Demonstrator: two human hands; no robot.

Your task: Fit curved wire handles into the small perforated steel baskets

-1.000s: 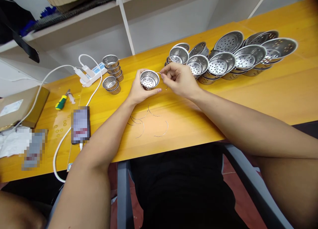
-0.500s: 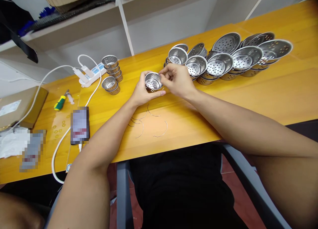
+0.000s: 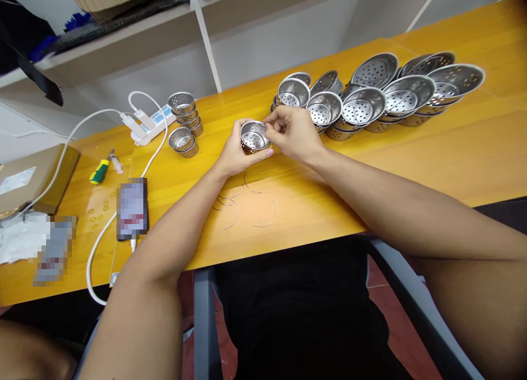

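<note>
A small perforated metal strainer cup is tilted with its mouth toward me, just above the table. My left hand is closed around its side, thumb along the near side. At the cup's right rim, the fingertips of my right hand are pinched together. What they grip is too small and hidden to make out. Several thin curved wires lie on the table below my hands, with another curved wire a little to the right.
Stacked strainer cups of several sizes line the back right. Smaller cup stacks stand left, near a power strip with white cables. A phone, a green-yellow screwdriver, yellow rings and a cardboard box are further left.
Almost nothing differs. Both hands keep their hold at the cup, which has shifted only very slightly.
</note>
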